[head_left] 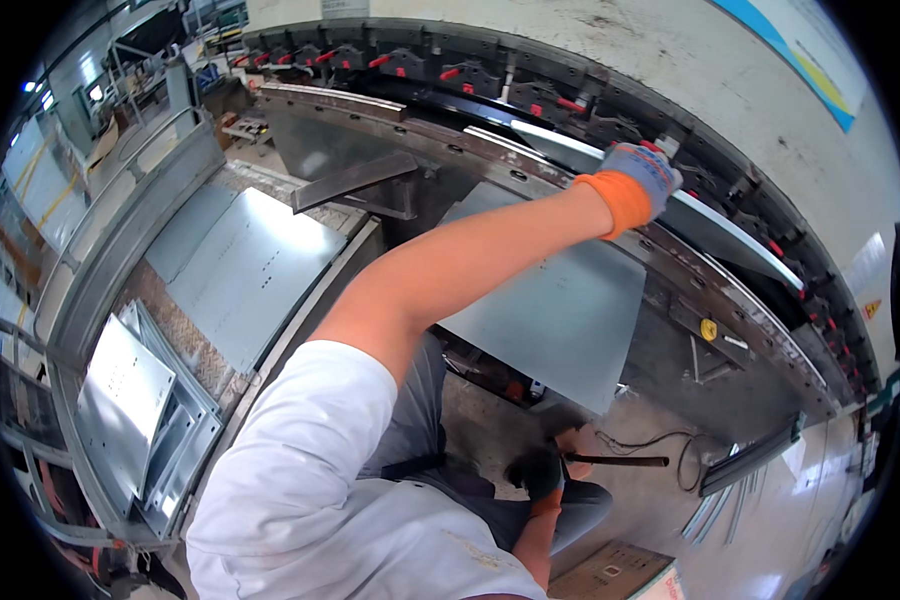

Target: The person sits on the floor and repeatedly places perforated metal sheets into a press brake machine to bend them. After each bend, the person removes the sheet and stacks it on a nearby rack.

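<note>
My left arm reaches up and to the right across the view. The gloved left hand (645, 178), in grey-blue with an orange cuff, is closed on the edge of a long, pale metal sheet (735, 240). This sheet lies along the bed of a large bending press (470, 75), and the hand covers part of it. Low in the middle, beside my knee, is my right hand (537, 472) in a dark glove with an orange cuff. Its fingers are too dark to make out. Close to it, a dark rod (625, 461) points right.
A flat grey sheet (560, 310) lies in front of the press. Leftward, a railed cart (120, 215) carries sheet metal panels (255, 265) and stacked plates (130, 390). A yellow tape measure (709, 329) sits on the press ledge. A cardboard box (615, 572), cable and metal strips (720, 508) are on the floor.
</note>
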The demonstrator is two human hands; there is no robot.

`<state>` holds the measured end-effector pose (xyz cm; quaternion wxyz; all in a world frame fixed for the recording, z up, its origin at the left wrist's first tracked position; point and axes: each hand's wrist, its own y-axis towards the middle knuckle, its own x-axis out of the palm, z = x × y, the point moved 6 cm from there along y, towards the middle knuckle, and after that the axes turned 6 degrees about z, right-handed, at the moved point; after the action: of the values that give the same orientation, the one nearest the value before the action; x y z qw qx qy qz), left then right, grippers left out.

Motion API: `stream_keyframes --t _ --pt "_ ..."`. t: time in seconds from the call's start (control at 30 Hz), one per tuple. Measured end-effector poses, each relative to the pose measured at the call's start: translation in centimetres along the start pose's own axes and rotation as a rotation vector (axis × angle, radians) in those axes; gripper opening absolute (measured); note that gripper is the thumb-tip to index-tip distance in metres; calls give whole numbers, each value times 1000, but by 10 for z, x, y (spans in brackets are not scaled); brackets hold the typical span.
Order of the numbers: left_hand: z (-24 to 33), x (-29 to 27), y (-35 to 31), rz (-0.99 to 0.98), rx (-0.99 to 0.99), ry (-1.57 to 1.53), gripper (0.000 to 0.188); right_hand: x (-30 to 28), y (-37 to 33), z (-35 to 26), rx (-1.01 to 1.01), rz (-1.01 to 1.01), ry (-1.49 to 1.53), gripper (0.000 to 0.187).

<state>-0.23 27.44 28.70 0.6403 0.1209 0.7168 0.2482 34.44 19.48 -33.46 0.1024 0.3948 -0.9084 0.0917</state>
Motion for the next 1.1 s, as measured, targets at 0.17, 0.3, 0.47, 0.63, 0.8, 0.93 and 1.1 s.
stream_keyframes --t 0.17,0.3,0.47,0.63,0.8,0.93,1.1 --pt "5 -7 6 -56 8 68 42 -43 -1 72 35 29 220 35" --pt "15 -12 10 -70 58 177 50 -63 -15 77 168 206 178 45" --pt "9 -11 2 21 19 123 45 -29 -39 12 382 387 586 50" --pt "16 -5 6 14 48 143 44 -34 -42 17 390 496 658 42" --pt "-2 3 -47 35 111 221 47 -15 -43 -11 151 353 40 26" --pt "-4 -65 -86 129 59 188 52 1 -54 -42 -807 -162 -1509 15" --pt "-110 -166 -238 337 -430 165 59 32 -38 -50 -819 -303 -1355 25"
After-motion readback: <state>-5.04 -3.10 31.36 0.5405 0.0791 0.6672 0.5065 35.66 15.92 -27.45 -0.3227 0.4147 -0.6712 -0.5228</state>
